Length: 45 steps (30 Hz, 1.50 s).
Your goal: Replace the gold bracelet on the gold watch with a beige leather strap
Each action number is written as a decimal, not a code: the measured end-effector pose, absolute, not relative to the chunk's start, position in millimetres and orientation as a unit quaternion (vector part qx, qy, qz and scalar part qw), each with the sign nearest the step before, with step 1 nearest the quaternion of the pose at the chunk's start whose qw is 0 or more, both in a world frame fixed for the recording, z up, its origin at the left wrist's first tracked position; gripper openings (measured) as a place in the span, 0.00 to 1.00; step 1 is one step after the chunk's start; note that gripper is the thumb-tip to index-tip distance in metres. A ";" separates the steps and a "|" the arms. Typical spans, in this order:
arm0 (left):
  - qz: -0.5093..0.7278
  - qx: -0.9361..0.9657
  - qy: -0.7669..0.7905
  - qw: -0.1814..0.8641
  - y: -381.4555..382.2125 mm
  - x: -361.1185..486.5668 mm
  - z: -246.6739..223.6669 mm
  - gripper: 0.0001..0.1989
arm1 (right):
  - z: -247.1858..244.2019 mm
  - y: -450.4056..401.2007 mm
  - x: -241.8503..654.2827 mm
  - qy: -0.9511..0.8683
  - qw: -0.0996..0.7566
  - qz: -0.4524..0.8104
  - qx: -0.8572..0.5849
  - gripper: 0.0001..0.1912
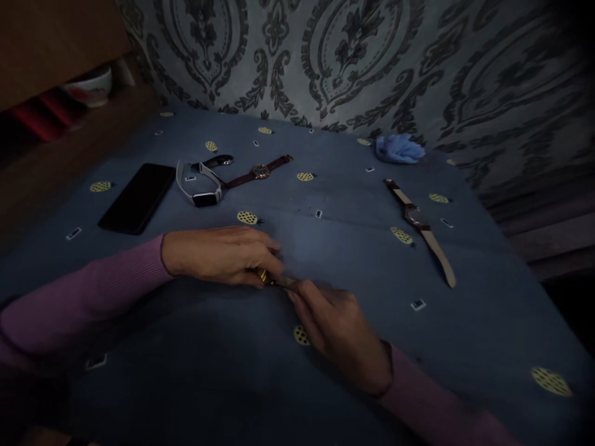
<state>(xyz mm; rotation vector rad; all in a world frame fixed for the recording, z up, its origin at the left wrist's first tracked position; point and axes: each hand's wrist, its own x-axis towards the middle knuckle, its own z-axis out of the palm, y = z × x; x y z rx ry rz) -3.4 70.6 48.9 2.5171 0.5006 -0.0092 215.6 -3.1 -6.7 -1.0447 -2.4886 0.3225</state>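
Observation:
My left hand (232, 255) is closed around the gold case of a wristwatch (266, 277), most of it hidden under the fingers. From the case a narrow strap (284, 282) runs to the right, pinched between the thumb and fingers of my right hand (337, 325). Both hands are low over the blue tablecloth (199, 347). Beyond my left hand lies a grey smartwatch (204, 199), with a black-strapped watch (218, 161) behind it and a brown-strapped watch (261, 171) beside it. A watch with a pale-lined strap (415, 217) lies on the right.
A black phone (138, 198) lies flat at the left. Near the patterned wall (288, 62) sits a crumpled blue cloth (400, 148). A wooden shelf (93, 142) with a bowl (92, 87) borders the table at upper left. The table's edge slants down the right side.

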 end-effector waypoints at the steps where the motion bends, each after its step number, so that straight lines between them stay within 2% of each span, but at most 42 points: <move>1: -0.003 0.941 0.187 0.283 70.7 -3.4 48.8 0.04 | -6.5 -3.0 215.8 -0.895 0.210 0.115 -0.376 0.14; 13: -0.002 0.940 0.186 0.286 70.7 -2.6 46.6 0.03 | -7.4 -3.7 213.5 -0.896 0.220 0.093 -0.375 0.15; 29: 0.011 0.940 0.177 0.291 69.1 -3.5 47.3 0.04 | -12.6 -6.1 211.2 -0.906 0.221 -0.014 -0.361 0.17; 45: -0.001 0.941 0.203 0.270 66.9 -4.0 45.6 0.06 | -15.1 -4.7 210.8 -0.909 0.226 -0.018 -0.350 0.18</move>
